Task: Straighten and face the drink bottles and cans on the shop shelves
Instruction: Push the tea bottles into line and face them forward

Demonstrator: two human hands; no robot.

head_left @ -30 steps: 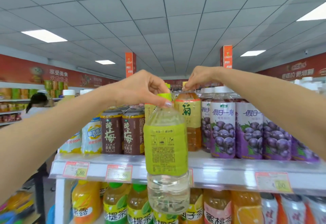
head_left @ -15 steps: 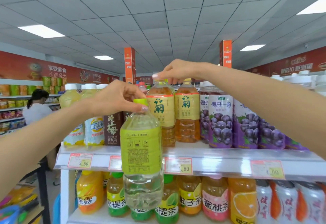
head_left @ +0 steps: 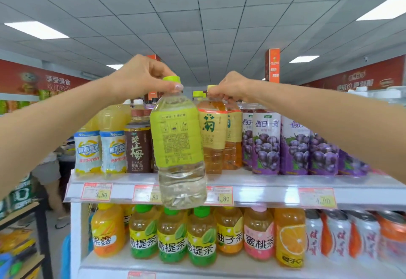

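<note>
Left hand [head_left: 140, 78] pinches a green-label bottle [head_left: 179, 146] off the shelf [head_left: 263, 182], label backwards; right hand [head_left: 230, 87] pinches an amber tea bottle's [head_left: 212, 138] neck; facing looks unfinished.

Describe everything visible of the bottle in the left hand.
The bottle is clear ribbed plastic holding pale liquid, with a lime-green cap and a lime-green label whose small-print back faces the camera. It hangs about upright in front of the top shelf, not standing on it, its base level with the price strip. The left hand pinches its neck under the cap.
</note>
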